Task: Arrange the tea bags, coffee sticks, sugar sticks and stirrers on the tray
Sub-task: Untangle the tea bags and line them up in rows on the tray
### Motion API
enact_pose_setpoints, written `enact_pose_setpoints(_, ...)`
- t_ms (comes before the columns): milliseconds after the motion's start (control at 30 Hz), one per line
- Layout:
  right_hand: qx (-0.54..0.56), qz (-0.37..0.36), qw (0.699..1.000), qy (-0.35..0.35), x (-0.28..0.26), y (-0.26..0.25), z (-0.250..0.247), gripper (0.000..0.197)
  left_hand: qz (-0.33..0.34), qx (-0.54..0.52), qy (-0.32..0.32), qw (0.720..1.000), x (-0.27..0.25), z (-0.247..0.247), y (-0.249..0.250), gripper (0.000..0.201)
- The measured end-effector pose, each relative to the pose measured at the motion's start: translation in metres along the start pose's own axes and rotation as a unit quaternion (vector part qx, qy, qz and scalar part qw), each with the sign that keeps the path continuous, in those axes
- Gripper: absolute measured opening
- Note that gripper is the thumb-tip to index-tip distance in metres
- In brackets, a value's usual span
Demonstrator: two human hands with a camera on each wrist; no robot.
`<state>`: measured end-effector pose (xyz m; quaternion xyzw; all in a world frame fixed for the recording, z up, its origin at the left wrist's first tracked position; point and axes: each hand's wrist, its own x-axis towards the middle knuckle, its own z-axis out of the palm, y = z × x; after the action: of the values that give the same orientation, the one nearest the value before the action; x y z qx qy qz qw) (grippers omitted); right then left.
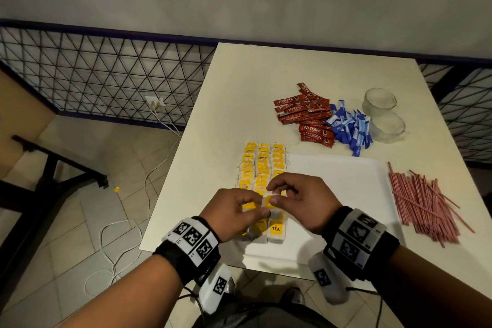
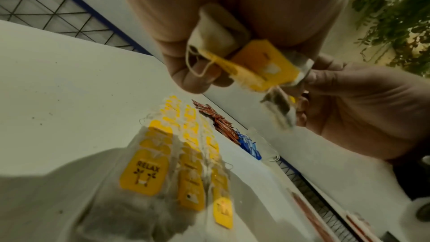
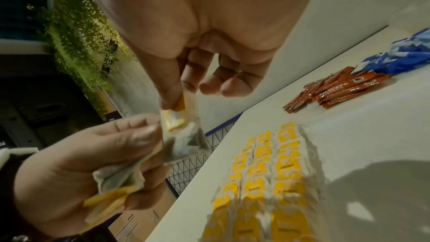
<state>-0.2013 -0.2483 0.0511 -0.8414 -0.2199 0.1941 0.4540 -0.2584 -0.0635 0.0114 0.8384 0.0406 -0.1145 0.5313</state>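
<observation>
Yellow-tagged tea bags (image 1: pixel 262 165) lie in three neat columns along the left side of the white tray (image 1: pixel 340 184). Above their near end, my left hand (image 1: pixel 262 208) grips a small bunch of tea bags (image 2: pixel 216 32). My right hand (image 1: pixel 274 196) pinches the top of one tea bag (image 3: pixel 184 146) from that bunch between thumb and forefinger. Red coffee sticks (image 1: pixel 306 114) and blue sugar sticks (image 1: pixel 351 125) lie heaped on the table beyond the tray. Pink stirrers (image 1: pixel 423 202) lie piled to the right of it.
Two clear glasses (image 1: pixel 379 101) stand at the table's far right, behind the sugar. The table's left edge runs close to the tea bag rows. Cables lie on the tiled floor (image 1: pixel 119 247) to the left. A wire mesh fence (image 1: pixel 106 74) backs the table.
</observation>
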Motion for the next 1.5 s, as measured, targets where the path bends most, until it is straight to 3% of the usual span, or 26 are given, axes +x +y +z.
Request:
enact_pose_setpoints(100, 0.002, -0.005, 1.0, -0.008, -0.003, 0.003, 0.001, 0.032, 0.004, -0.015, 0.006, 1.0, -0.002, 0.005, 0.003, 0.002)
enact_pose_setpoints(167, 0.022, 0.005, 1.0, 0.001, -0.004, 0.008, 0.003, 0.028, 0.018, 0.001, 0.007, 1.0, -0.001, 0.008, 0.003, 0.021)
enact_pose_setpoints(233, 0.01, 0.032, 0.999, 0.005, -0.006, 0.015, 0.005, 0.021, 0.008, 0.004, 0.016, 1.0, 0.0, 0.013, 0.001, 0.026)
enact_pose_setpoints(400, -0.029, 0.14, 0.989, -0.048, -0.018, 0.051, 0.022, 0.008, -0.069, 0.013, -0.028, 0.997, -0.009, 0.022, -0.012, 0.004)
enact_pose_setpoints(600, 0.011, 0.238, 0.969, -0.061, -0.032, 0.082, 0.048, 0.014, -0.139, -0.006, -0.002, 0.99, -0.023, 0.01, -0.039, 0.014)
enact_pose_setpoints(900, 0.069, 0.27, 0.96, 0.014, -0.032, 0.093, 0.061, 0.016, -0.13, -0.004, 0.0, 0.992, -0.032, 0.008, -0.044, 0.014)
enact_pose_setpoints(1033, 0.076, 0.28, 0.956, 0.033, -0.03, 0.092, 0.064, 0.013, -0.079, 0.095, -0.034, 0.992, -0.032, 0.008, -0.044, 0.011)
enact_pose_setpoints(1100, 0.055, 0.279, 0.958, 0.032, -0.028, 0.093, 0.067, 0.017, -0.028, 0.204, -0.076, 0.976, -0.029, 0.012, -0.04, 0.011)
enact_pose_setpoints(1267, 0.023, 0.283, 0.958, 0.031, -0.026, 0.093, 0.069, 0.02, 0.099, 0.412, -0.15, 0.893, -0.014, 0.047, -0.029, 0.03)
enact_pose_setpoints(1367, 0.015, 0.292, 0.956, 0.028, -0.025, 0.094, 0.067, 0.02, 0.111, 0.461, -0.173, 0.863, -0.012, 0.06, -0.03, 0.026)
enact_pose_setpoints(1500, 0.006, 0.305, 0.952, 0.019, -0.023, 0.096, 0.064, 0.019, 0.108, 0.472, -0.193, 0.854, -0.014, 0.061, -0.03, 0.021)
